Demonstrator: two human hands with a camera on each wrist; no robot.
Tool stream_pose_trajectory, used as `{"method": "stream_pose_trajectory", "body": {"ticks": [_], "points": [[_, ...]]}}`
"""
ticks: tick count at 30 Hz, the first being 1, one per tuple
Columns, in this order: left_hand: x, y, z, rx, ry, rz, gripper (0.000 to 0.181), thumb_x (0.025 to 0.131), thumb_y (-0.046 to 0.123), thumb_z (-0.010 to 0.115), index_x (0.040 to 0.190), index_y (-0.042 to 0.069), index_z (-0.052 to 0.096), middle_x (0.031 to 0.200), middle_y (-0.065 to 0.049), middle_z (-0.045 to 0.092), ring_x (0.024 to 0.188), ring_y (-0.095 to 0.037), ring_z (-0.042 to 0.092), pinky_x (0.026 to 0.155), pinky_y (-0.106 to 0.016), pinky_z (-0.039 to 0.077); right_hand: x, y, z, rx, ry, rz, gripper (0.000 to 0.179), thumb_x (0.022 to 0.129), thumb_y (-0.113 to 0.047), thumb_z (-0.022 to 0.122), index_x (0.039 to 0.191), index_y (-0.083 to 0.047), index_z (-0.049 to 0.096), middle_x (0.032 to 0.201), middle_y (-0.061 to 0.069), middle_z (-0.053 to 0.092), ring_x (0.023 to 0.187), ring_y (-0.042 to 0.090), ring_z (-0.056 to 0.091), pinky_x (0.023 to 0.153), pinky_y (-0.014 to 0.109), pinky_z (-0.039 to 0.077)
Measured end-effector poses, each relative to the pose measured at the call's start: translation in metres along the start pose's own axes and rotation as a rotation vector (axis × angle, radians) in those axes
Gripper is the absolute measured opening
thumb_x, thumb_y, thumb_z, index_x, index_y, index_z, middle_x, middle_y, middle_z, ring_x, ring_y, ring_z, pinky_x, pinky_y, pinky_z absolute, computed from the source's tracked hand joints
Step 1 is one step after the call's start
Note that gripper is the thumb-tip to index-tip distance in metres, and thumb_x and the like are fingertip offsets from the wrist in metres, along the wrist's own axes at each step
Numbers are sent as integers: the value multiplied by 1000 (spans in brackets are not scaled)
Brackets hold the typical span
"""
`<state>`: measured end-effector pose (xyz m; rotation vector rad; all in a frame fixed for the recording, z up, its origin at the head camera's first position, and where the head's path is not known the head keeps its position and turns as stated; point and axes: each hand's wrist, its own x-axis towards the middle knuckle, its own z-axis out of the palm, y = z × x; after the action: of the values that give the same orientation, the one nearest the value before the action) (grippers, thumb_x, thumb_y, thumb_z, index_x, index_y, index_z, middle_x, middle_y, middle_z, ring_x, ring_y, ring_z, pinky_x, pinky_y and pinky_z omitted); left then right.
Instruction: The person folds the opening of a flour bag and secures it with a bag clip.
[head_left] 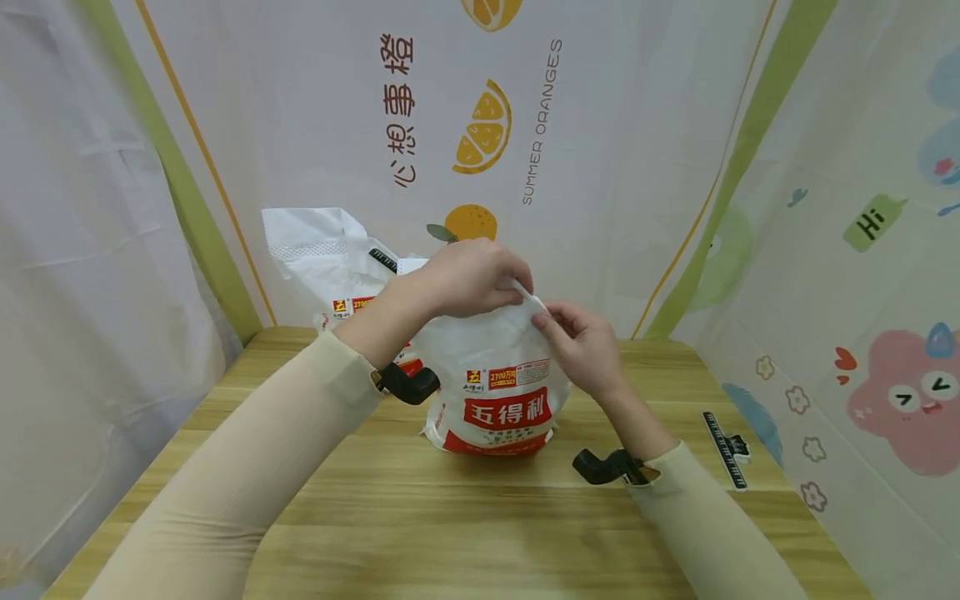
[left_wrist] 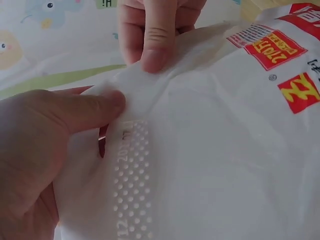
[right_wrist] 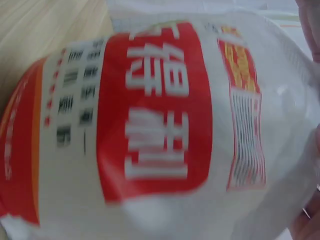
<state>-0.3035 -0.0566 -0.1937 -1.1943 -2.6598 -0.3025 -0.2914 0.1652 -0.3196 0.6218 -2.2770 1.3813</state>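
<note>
A white and red flour bag (head_left: 457,343) stands upright on the wooden table, its printed front toward me. My left hand (head_left: 476,279) pinches the bag's top edge from above. At the bag's upper right corner, my right hand (head_left: 585,346) pinches the same edge between thumb and fingers. Up close in the left wrist view, the left thumb (left_wrist: 102,110) presses on the white plastic (left_wrist: 215,155), beside a dotted seal strip (left_wrist: 132,180). The right wrist view is filled by the bag's front (right_wrist: 155,115), with parts of fingers at the right edge.
A second similar bag (head_left: 307,250) stands behind on the left, partly hidden by my left arm, with a black clip (head_left: 383,260) near its top. Another black clip (head_left: 724,450) lies on the table (head_left: 450,525) at the right. Printed curtains (head_left: 615,167) hang close around.
</note>
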Motion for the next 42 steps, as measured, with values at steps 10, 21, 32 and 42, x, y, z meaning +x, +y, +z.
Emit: {"method": "stream_pose_trajectory", "body": {"ticks": [10,21,32,42], "points": [[1,0,2,9,3,21,15,104,18,74,115,19,84,115,1,83,106,-23,73,93,-45,60,-6,17,-3,-118,-29,-16,20,110,-11,67,121,-3,80,111,18,82,89,27,75,74,26,58],[10,14,8,113,-60,-2,19,107,25,72,122,22,83,123,3,81,114,-22,73,94,-45,62,-9,19,-4,-114,-39,1,22,111,-16,66,123,-3,80,108,18,82,81,22,70,70,22,54],[7,12,10,90,-36,6,18,107,22,72,119,21,85,122,3,82,112,-21,73,92,-42,62,-24,40,-9,-249,-43,48,18,108,-16,70,109,-3,83,92,16,81,62,16,62,55,24,50],[12,15,5,143,-131,-105,26,102,35,76,124,22,81,120,1,80,103,-23,70,87,-44,61,-25,44,-9,-213,-40,76,20,109,-20,70,112,-4,81,91,15,80,65,19,63,57,23,51]]}}
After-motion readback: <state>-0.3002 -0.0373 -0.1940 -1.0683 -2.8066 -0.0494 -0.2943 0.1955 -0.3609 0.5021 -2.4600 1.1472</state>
